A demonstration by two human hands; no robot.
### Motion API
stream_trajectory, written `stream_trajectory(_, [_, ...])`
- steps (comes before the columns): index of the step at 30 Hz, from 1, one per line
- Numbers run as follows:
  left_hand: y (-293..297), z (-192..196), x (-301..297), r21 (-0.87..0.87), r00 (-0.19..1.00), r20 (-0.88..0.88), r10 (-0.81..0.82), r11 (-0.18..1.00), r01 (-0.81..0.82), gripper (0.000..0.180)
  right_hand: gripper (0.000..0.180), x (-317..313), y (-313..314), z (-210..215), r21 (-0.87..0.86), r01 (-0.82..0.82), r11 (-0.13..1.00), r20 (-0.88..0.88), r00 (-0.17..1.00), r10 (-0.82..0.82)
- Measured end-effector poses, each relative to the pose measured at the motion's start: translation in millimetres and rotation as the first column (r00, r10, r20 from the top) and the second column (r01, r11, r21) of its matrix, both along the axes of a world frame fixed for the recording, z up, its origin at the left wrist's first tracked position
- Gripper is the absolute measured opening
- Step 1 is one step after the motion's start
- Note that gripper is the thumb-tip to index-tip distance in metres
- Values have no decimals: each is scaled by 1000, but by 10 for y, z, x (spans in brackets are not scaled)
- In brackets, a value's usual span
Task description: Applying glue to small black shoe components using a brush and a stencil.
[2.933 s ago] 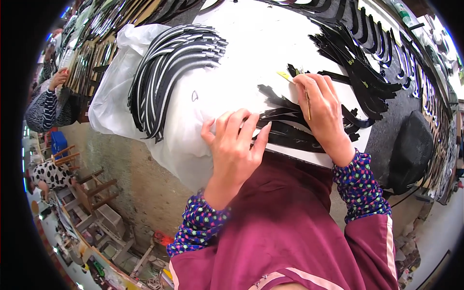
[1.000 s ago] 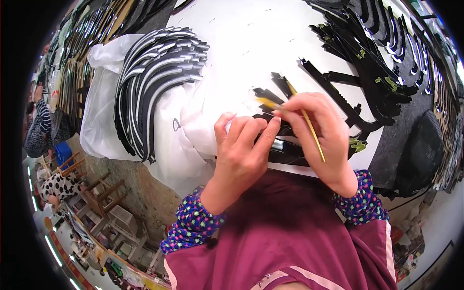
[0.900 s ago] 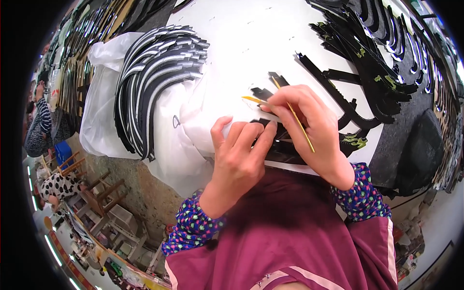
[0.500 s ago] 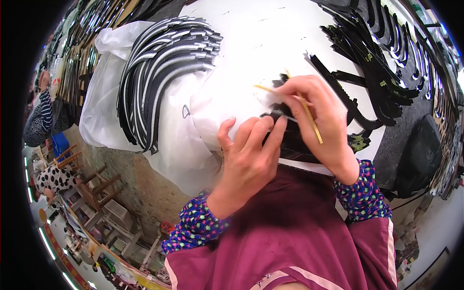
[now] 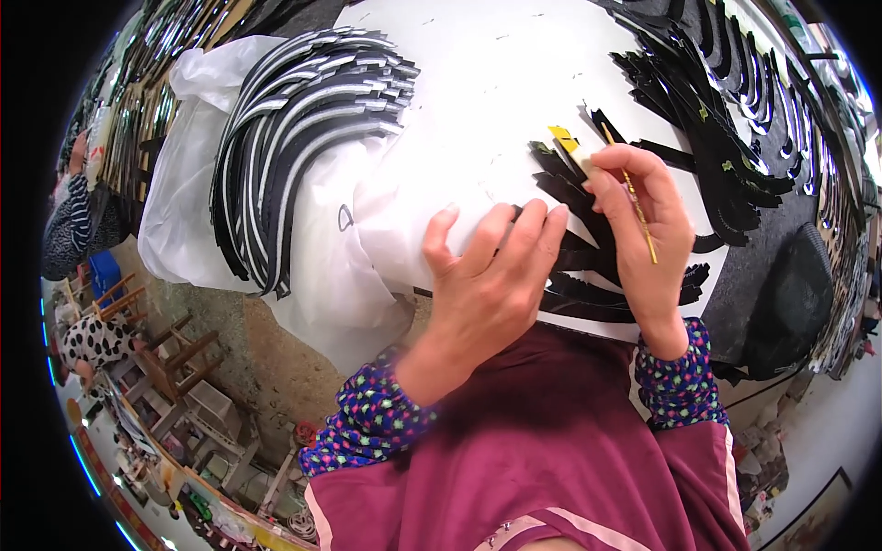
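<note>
Curved flat strips (image 5: 303, 156): black, with white lengthwise stripes. Thin straight stick (image 5: 641, 219): yellow. Small flat tab (image 5: 562, 139): yellow. Gathered fabric sleeves (image 5: 369, 422): dark blue, pink-and-green dotted. Fabric garment (image 5: 551, 450): maroon, pale pink edging.

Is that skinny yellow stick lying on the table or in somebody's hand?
In a hand. The right hand holds the thin yellow stick: one end pokes out beyond the fingers, the other shows against the hand.

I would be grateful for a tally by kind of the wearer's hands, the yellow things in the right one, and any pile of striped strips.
Hands: 2 (left hand, right hand)
Flat yellow piece: 1
Thin yellow stick: 1
Striped pile: 1
Total: 5
</note>
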State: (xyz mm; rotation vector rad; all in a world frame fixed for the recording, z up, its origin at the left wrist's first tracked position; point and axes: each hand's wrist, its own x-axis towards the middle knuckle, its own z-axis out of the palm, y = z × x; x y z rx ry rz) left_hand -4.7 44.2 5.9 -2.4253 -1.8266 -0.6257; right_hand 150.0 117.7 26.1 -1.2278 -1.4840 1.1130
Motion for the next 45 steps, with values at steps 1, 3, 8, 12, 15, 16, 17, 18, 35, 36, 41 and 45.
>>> stream_trajectory(1, [-6, -20, -18, -2, 1000, -2, 2, 1000, -2, 46, 13, 26, -19, 67, -3, 12, 1000, 83, 996, -11])
stream_trajectory(3, [-10, -61, -40, 50, 1000, 26, 4, 999, -5, 39, 15, 81, -69, 107, 0, -10, 1000, 119, 993, 10])
stream_trajectory(8, [122, 7, -26, 11, 999, 46, -12, 1000, 11, 33, 18, 103, -119, -15, 152, -47, 987, 188, 982, 18])
stream_trajectory(12, [123, 35, -21, -56, 999, 14, -37, 998, 37, 41, 23, 61, -13, -15, 183, -39, 982, 214, 977, -1])
stream_trajectory(15, [67, 1, -8, -1, 998, -48, -31, 1000, 31, 40, 27, -59, 147, -8, 308, -106, 946, 349, 937, -9])
stream_trajectory(16, [61, -5, -6, 19, 997, -67, -28, 999, 30, 38, 28, -98, 195, -38, 313, -142, 939, 370, 929, 17])
stream_trajectory(17, [61, -10, 0, 19, 997, -67, -32, 999, 33, 38, 30, -124, 237, -71, 317, -179, 932, 391, 919, 43])
stream_trajectory(18, [53, -12, 2, 65, 996, -88, 9, 998, -3, 32, 34, -142, 267, -111, 329, -210, 921, 428, 902, 53])
stream_trajectory(35, [-164, -54, -51, 8, 984, -112, 140, 990, -140, 40, 28, 58, -150, 67, 334, -317, 887, 439, 885, 151])
stream_trajectory(36, [-173, -65, -59, 25, 984, -114, 138, 990, -136, 39, 30, 50, -167, 20, 345, -326, 880, 448, 881, 151])
stream_trajectory(41, [-181, -92, -69, 80, 977, -148, 154, 986, -143, 37, 36, 14, -194, -91, 395, -355, 847, 524, 845, 109])
stream_trajectory(45, [-208, -77, -73, 52, 980, -108, 166, 985, -161, 37, 41, 23, -205, -98, 371, -351, 860, 529, 841, 116])
